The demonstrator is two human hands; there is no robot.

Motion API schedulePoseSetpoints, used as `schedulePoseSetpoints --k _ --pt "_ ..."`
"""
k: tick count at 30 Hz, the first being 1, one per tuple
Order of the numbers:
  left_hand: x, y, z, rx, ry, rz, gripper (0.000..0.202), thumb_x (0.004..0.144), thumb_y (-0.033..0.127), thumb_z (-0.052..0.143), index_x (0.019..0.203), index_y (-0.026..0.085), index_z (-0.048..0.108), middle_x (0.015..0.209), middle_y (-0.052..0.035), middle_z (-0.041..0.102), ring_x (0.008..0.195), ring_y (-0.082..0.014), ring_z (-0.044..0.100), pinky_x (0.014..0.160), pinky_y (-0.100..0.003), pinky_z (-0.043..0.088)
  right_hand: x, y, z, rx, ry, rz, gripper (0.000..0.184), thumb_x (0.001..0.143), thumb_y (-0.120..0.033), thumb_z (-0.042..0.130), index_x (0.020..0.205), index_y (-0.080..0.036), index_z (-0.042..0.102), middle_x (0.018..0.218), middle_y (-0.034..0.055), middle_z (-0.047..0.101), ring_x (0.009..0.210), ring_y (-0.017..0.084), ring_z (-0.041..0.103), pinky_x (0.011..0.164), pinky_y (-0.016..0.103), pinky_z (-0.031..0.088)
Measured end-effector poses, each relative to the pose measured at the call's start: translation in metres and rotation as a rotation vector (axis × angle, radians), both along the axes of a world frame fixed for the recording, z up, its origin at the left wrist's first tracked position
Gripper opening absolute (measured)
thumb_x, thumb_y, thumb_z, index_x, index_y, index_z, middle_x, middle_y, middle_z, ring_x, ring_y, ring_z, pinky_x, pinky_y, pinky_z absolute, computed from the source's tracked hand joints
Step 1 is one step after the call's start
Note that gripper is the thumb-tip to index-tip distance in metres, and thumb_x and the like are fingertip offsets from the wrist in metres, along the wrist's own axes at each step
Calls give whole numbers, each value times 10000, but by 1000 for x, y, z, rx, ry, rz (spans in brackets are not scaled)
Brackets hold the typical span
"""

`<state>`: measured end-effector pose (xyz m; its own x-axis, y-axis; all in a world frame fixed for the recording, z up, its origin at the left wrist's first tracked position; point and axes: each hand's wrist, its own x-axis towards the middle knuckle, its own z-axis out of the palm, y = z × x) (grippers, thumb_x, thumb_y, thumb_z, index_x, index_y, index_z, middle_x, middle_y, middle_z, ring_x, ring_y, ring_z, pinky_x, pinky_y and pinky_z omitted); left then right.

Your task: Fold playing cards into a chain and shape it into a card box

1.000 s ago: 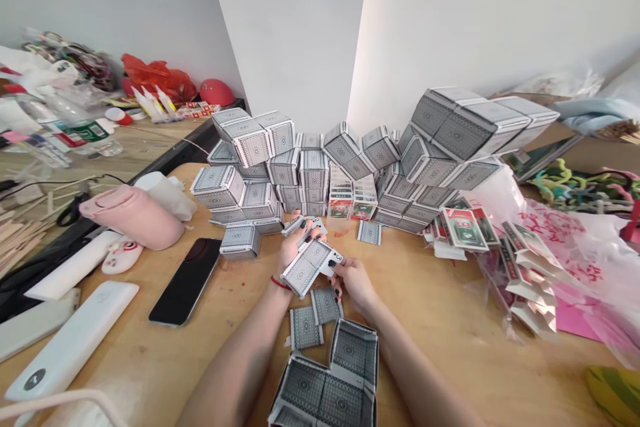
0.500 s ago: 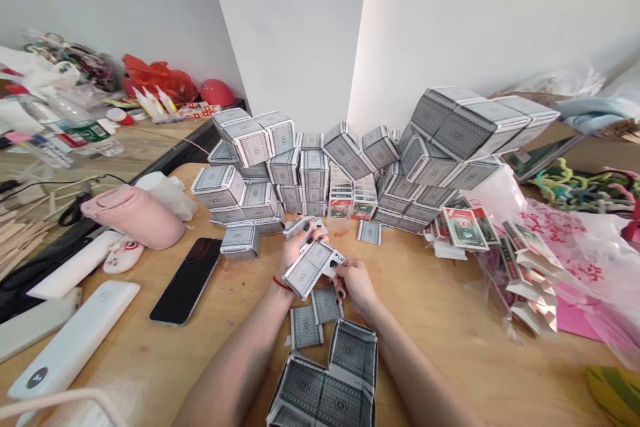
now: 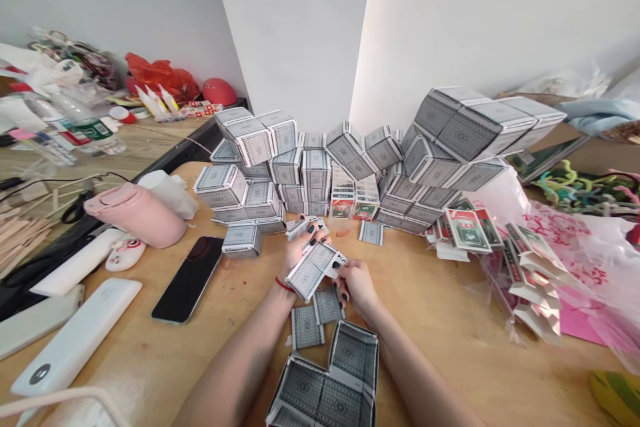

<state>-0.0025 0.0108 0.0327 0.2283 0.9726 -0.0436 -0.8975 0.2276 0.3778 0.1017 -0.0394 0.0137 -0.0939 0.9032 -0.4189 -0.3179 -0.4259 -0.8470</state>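
Both my hands meet over the middle of the wooden table [image 3: 450, 320]. My left hand [image 3: 295, 250] grips a small stack of grey-backed playing cards [image 3: 311, 268], fingers curled over its far edge. My right hand [image 3: 356, 283] pinches the near right corner of the same stack, where a card face with a black club shows. Two loose cards [image 3: 317, 317] lie face down just below my hands. An open-topped block of folded card boxes [image 3: 327, 383] sits at the near edge between my forearms.
A wall of stacked grey card cubes [image 3: 350, 160] runs along the back. A black phone [image 3: 189, 278], a white power bank [image 3: 75, 340] and a pink pouch [image 3: 135, 213] lie left. Red-green card packs [image 3: 465, 227] and pink plastic bags [image 3: 575, 260] spread right.
My hands and the card stack have barely shifted; the view has moved slightly.
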Motion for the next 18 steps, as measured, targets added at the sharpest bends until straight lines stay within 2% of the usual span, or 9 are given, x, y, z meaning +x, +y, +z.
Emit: schedulePoseSetpoints --k 4,9,14,18 --pt "0 1 -2 -32 49 15 216 689 112 604 825 247 506 644 47 363 525 -56 357 555 -218 332 -1 -1 2 -5 -21 -15 205 565 -240 501 377 -171 458 265 -46 401 177 60 280 191 190 230" --pt "-2 2 -3 -1 28 -12 201 681 125 625 784 246 500 641 49 367 538 -56 377 604 -233 365 0 -1 3 -4 -12 -29 210 578 -254 516 393 -176 454 273 -56 393 190 57 283 195 185 218" --pt "-11 3 0 -16 65 28 172 670 199 638 708 206 471 672 35 416 631 -87 466 750 -321 418 2 2 -1 -12 34 -34 160 585 -280 558 501 -175 473 346 -68 458 222 40 270 215 179 257" --pt "-16 7 2 -63 80 6 199 704 286 629 669 188 459 681 20 455 712 -134 531 769 -356 438 2 2 -3 2 69 -40 180 591 -297 582 528 -170 472 373 -64 481 231 38 296 225 171 289"
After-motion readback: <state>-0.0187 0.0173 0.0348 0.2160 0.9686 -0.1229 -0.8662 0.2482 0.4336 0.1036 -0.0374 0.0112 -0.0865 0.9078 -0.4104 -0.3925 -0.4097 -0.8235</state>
